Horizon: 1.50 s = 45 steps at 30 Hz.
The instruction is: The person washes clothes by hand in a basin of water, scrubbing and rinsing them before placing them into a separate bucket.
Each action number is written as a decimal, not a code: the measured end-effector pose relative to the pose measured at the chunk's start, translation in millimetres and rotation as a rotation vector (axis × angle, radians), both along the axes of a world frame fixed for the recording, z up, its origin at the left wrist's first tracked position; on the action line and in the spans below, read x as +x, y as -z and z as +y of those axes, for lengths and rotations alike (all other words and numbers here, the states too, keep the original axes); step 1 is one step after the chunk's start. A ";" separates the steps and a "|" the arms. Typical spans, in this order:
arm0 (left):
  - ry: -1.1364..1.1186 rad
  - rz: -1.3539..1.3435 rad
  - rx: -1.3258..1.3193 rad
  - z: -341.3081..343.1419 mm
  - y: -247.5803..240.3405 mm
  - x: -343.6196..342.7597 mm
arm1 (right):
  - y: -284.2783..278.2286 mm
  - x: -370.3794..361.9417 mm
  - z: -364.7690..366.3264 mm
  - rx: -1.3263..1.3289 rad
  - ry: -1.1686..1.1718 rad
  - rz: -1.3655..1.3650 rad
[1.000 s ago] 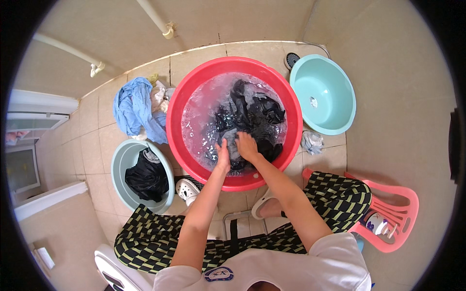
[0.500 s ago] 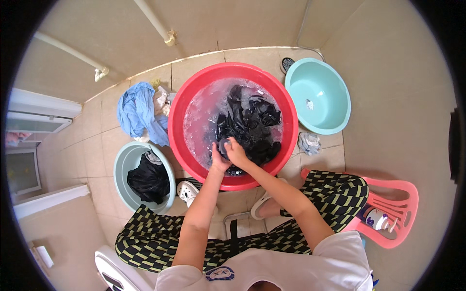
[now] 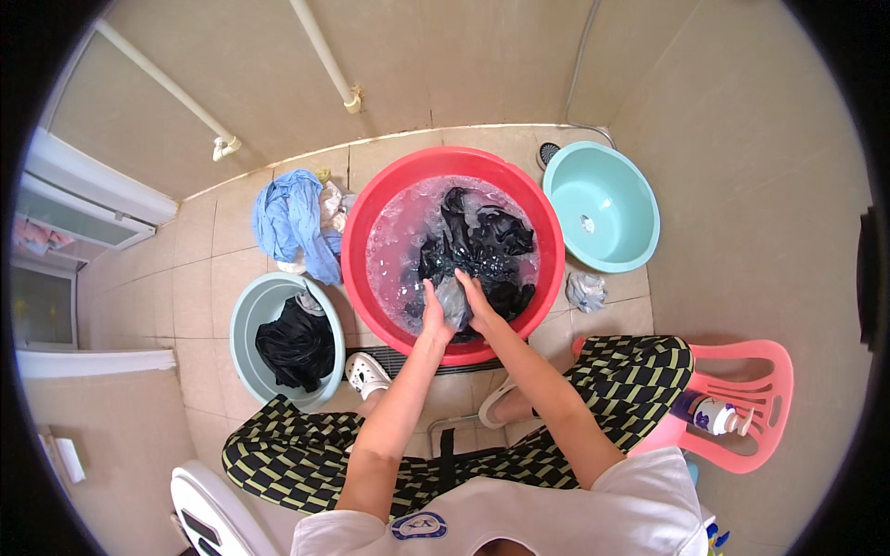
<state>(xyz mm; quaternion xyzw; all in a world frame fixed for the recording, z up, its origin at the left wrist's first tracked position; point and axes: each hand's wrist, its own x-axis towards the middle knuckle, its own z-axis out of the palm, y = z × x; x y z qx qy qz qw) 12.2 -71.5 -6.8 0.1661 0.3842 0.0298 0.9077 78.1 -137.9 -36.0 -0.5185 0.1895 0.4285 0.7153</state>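
Note:
Between my two hands is a small wet grey cloth [image 3: 452,301], at the near side of a large red basin [image 3: 454,160]. My left hand [image 3: 435,315] presses on the cloth's left side, and my right hand [image 3: 475,301] closes on it from the right. Just beyond them, soaked black clothes [image 3: 477,243] lie in sudsy water inside the basin. The parts of the cloth under my palms are hidden.
A pale blue-green tub [image 3: 243,345] with black clothing stands at the near left, below a blue garment pile [image 3: 295,218]. To the right are a turquoise basin [image 3: 640,218], a crumpled grey cloth [image 3: 586,291] and a pink plastic chair [image 3: 777,394] with a pump bottle [image 3: 714,414].
The grey cloth, bunched small and dark earlier, now shows larger and lighter between my hands. My hands have shifted slightly right and lower in the picture, and the whole view has tilted.

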 end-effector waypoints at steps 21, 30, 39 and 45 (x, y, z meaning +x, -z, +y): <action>-0.070 0.099 -0.108 -6.7 -36.6 -15.7 | -106.4 7.9 2.7 0.073 -0.051 -0.807; -0.015 -0.389 -0.260 36.6 -1.4 -14.2 | -142.9 -32.0 -5.7 -0.007 -0.347 -1.280; 0.006 -0.302 -0.337 19.9 -60.9 12.5 | -156.6 -2.3 -16.0 -0.257 -0.358 -1.735; -0.107 -0.342 -0.180 37.5 1.8 24.5 | -155.5 -3.2 13.4 0.007 -0.184 -1.418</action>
